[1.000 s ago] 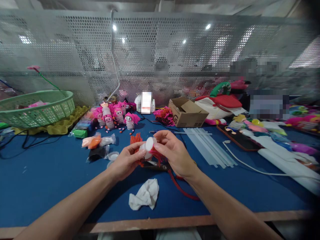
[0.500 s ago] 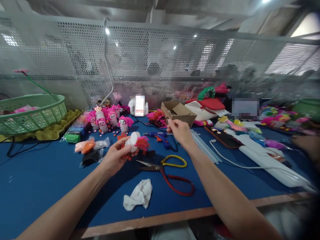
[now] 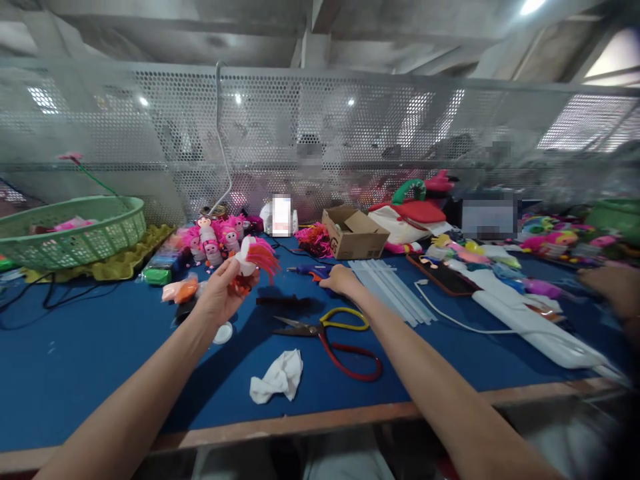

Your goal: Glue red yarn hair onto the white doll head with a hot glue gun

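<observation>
Doll piece in left hand, glue gun at right

A white, cap-like doll piece (image 3: 245,259) with pink and orange yarn (image 3: 263,256) sits at the fingertips of a worker's left hand (image 3: 223,290), on the hand's one o'clock side, its strands fanning toward three. The left fingers are pinched narrow on it, raised above the blue bench (image 3: 125,373); the forearm climbs from seven o'clock.

The right arm stretches in from five o'clock, its hand (image 3: 343,280) low, back upward, touching the rear of a blue glue gun (image 3: 310,270) that points to nine. Those fingers are curled and partly hidden; whether they are closed round the handle cannot be told.

Long-handled scissors (image 3: 311,330) lie at the right hand's six o'clock, a crumpled white tissue (image 3: 279,380) beyond them at eight. Translucent sticks (image 3: 395,293) rest at three, a cardboard box (image 3: 363,245) toward twelve. Pink-haired dolls (image 3: 211,251) cluster at the left hand's twelve.
</observation>
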Demonstrator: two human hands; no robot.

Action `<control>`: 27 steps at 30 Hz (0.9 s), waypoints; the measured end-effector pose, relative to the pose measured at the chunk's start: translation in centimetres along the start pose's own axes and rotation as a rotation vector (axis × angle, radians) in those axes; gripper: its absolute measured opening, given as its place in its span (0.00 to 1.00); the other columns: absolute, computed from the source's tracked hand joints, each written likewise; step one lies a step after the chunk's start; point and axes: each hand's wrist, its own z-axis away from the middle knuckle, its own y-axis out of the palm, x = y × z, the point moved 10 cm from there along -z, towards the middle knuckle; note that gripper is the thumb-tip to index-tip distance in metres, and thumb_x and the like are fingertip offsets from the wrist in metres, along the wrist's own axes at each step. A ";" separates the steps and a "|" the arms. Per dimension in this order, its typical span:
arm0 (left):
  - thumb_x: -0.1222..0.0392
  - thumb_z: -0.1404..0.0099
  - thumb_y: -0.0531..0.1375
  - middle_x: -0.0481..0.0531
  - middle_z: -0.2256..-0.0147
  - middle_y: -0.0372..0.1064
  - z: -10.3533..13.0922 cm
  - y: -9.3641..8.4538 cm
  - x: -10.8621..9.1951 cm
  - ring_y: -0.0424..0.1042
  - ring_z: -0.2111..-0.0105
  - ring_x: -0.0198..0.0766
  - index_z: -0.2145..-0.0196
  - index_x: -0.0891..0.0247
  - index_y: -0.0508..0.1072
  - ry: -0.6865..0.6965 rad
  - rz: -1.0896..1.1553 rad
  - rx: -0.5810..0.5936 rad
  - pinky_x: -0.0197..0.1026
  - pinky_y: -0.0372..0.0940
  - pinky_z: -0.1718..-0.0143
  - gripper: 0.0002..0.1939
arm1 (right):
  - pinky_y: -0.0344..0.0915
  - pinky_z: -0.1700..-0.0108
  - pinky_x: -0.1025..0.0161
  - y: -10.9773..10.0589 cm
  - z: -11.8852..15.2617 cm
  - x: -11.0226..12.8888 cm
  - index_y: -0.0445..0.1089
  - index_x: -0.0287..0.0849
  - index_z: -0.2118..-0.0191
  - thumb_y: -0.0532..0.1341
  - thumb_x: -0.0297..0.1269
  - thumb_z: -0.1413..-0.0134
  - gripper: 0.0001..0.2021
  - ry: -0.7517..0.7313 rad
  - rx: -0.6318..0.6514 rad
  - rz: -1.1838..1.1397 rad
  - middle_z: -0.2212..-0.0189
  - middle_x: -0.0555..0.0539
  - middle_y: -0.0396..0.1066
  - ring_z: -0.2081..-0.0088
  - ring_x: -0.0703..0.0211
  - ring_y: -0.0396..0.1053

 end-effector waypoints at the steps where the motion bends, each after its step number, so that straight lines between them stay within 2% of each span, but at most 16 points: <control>1: 0.60 0.52 0.65 0.49 0.73 0.72 -0.1 0.3 -0.2 0.71 0.76 0.33 0.69 0.65 0.70 0.007 0.006 0.005 0.35 0.67 0.73 0.12 | 0.65 0.58 0.55 -0.1 0.2 0.0 0.62 0.39 0.53 0.56 0.38 0.46 0.15 0.001 0.005 -0.043 0.54 0.44 0.64 0.57 0.56 0.65; 4: 0.60 0.51 0.64 0.49 0.74 0.72 -0.2 1.0 -0.4 0.71 0.76 0.33 0.69 0.66 0.70 0.006 0.015 0.022 0.36 0.67 0.73 0.11 | 0.65 0.59 0.54 -0.6 0.9 -0.1 0.63 0.38 0.54 0.56 0.39 0.46 0.15 -0.007 0.015 -0.214 0.55 0.46 0.64 0.57 0.54 0.66; 7: 0.59 0.48 0.62 0.50 0.75 0.72 -0.3 1.2 0.5 0.70 0.77 0.34 0.70 0.66 0.71 -0.044 0.017 0.024 0.36 0.67 0.73 0.09 | 0.66 0.60 0.55 -1.4 1.6 0.3 0.62 0.38 0.53 0.55 0.39 0.45 0.15 -0.044 0.020 -0.432 0.56 0.45 0.65 0.59 0.57 0.66; 9: 0.58 0.47 0.61 0.51 0.76 0.71 -0.3 1.1 1.6 0.70 0.77 0.34 0.70 0.68 0.71 -0.091 0.016 0.024 0.36 0.67 0.74 0.09 | 0.67 0.64 0.59 -2.0 2.2 0.8 0.64 0.36 0.58 0.55 0.38 0.45 0.12 -0.095 0.030 -0.588 0.62 0.45 0.67 0.65 0.62 0.68; 12: 0.56 0.47 0.61 0.52 0.76 0.71 0.2 1.0 3.5 0.69 0.77 0.34 0.69 0.69 0.71 -0.166 -0.015 0.080 0.35 0.66 0.75 0.12 | 0.64 0.74 0.66 -3.0 3.6 2.0 0.65 0.33 0.72 0.59 0.35 0.52 0.08 -0.195 0.074 -0.793 0.77 0.49 0.66 0.78 0.69 0.63; 16: 0.58 0.49 0.63 0.51 0.73 0.71 1.2 0.7 5.2 0.69 0.75 0.33 0.67 0.68 0.71 -0.218 -0.040 0.136 0.35 0.66 0.71 0.13 | 0.60 0.77 0.69 -4.2 6.1 3.9 0.64 0.39 0.74 0.61 0.43 0.59 0.12 -0.332 0.123 -0.996 0.80 0.54 0.63 0.81 0.71 0.59; 18: 0.58 0.50 0.63 0.51 0.72 0.71 1.6 0.9 5.4 0.69 0.75 0.33 0.65 0.68 0.71 -0.217 -0.037 0.161 0.35 0.64 0.72 0.14 | 0.58 0.78 0.70 -4.1 7.2 4.5 0.65 0.39 0.73 0.61 0.48 0.59 0.15 -0.353 0.159 -1.040 0.83 0.55 0.62 0.81 0.71 0.59; 21: 0.58 0.50 0.63 0.52 0.71 0.70 1.7 1.2 5.3 0.68 0.74 0.33 0.65 0.67 0.71 -0.202 -0.034 0.187 0.35 0.63 0.71 0.15 | 0.55 0.80 0.71 -3.7 8.8 5.1 0.66 0.38 0.74 0.67 0.42 0.65 0.14 -0.333 0.186 -1.062 0.81 0.53 0.66 0.81 0.71 0.59; 23: 0.59 0.49 0.63 0.53 0.70 0.70 1.7 1.2 5.1 0.68 0.73 0.33 0.64 0.67 0.71 -0.190 -0.032 0.195 0.35 0.62 0.70 0.15 | 0.53 0.81 0.71 -3.4 10.1 5.9 0.68 0.38 0.72 0.65 0.41 0.62 0.12 -0.371 0.254 -1.051 0.75 0.50 0.69 0.81 0.72 0.59; 25: 0.60 0.49 0.63 0.53 0.70 0.70 1.7 1.2 5.0 0.68 0.73 0.34 0.63 0.67 0.71 -0.180 -0.023 0.196 0.36 0.61 0.70 0.14 | 0.51 0.82 0.70 -3.6 11.1 6.6 0.67 0.39 0.71 0.63 0.41 0.58 0.10 -0.429 0.264 -1.043 0.70 0.48 0.71 0.83 0.74 0.55; 27: 0.60 0.49 0.63 0.53 0.70 0.71 1.7 1.2 4.9 0.68 0.73 0.33 0.63 0.67 0.71 -0.171 -0.014 0.192 0.36 0.61 0.70 0.14 | 0.50 0.82 0.69 -3.9 11.6 6.5 0.67 0.40 0.70 0.62 0.41 0.57 0.10 -0.445 0.218 -0.964 0.73 0.49 0.70 0.84 0.73 0.53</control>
